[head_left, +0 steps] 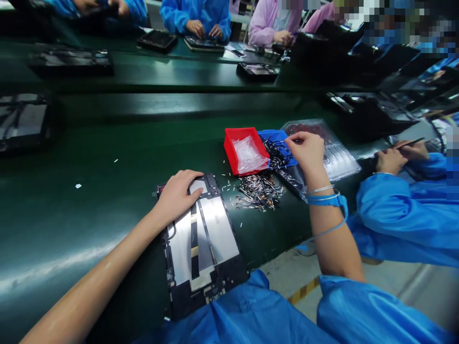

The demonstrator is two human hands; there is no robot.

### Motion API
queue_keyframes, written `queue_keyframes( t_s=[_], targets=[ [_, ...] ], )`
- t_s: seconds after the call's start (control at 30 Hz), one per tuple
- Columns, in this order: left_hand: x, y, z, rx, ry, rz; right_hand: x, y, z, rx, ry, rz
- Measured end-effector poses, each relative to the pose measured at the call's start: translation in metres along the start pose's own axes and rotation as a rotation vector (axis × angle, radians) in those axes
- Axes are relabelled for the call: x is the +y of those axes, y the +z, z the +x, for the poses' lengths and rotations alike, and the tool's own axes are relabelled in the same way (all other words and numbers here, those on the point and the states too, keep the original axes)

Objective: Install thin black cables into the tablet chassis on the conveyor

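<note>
An opened tablet with silver plates and dark flex cables lies on the green belt in front of me. My left hand rests on its top left corner, fingers curled down on it. My right hand, with a blue wrist strap, reaches over a blue bin of small dark parts, fingers pinched together; what they hold is too small to make out. A pile of small metal parts lies between the tablet and the bins.
A red bin with a clear bag stands left of the blue bin, a clear plastic tray to the right. A neighbour in blue works at my right. Other workers and dark trays line the far belt.
</note>
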State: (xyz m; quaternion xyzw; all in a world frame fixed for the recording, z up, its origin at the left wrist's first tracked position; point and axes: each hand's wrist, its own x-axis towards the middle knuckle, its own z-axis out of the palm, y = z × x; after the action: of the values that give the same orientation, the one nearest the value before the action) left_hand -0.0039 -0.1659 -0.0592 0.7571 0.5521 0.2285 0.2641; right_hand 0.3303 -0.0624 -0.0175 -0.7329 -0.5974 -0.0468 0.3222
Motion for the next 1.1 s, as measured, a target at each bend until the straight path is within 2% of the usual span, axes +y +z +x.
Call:
queue_keyframes(
  t_s=[0.2, 0.37, 0.47, 0.63, 0.73, 0.8, 0.87, 0.97, 1.03, 1.1],
  targets=[
    [0.000, -0.001, 0.000, -0.011, -0.015, 0.000, -0.001, 0.008, 0.007, -0.017, 0.052, -0.045],
    [-0.001, 0.000, -0.001, -0.004, 0.002, -0.003, 0.006, 0.016, 0.007, 0.181, 0.167, 0.413],
    [0.000, 0.000, -0.001, 0.004, 0.001, -0.006, 0.006, 0.018, 0.005, 0.182, 0.233, 0.542],
    [-0.002, 0.000, 0.000, -0.004, 0.001, -0.002, 0.002, 0.001, 0.007, 0.024, 0.052, 0.431],
    [-0.002, 0.001, 0.000, 0.007, 0.000, -0.017, -0.004, -0.016, 0.010, 0.008, -0.040, 0.442],
    [-0.001, 0.002, 0.000, 0.059, -0.005, -0.054, -0.017, -0.024, 0.004, -0.009, -0.083, 0.490],
    [0.005, 0.001, -0.003, 0.150, 0.018, -0.135, -0.038, -0.028, -0.015, -0.094, -0.134, 0.588],
    [0.019, -0.003, -0.010, 0.226, 0.079, -0.352, -0.079, -0.028, -0.056, -0.517, -0.253, 0.652],
    [0.030, -0.007, -0.014, 0.175, 0.078, -0.510, -0.104, -0.029, -0.080, -0.686, -0.315, 0.652],
    [0.038, -0.010, -0.017, 0.086, 0.038, -0.649, -0.121, -0.030, -0.096, -0.717, -0.366, 0.636]
  ],
)
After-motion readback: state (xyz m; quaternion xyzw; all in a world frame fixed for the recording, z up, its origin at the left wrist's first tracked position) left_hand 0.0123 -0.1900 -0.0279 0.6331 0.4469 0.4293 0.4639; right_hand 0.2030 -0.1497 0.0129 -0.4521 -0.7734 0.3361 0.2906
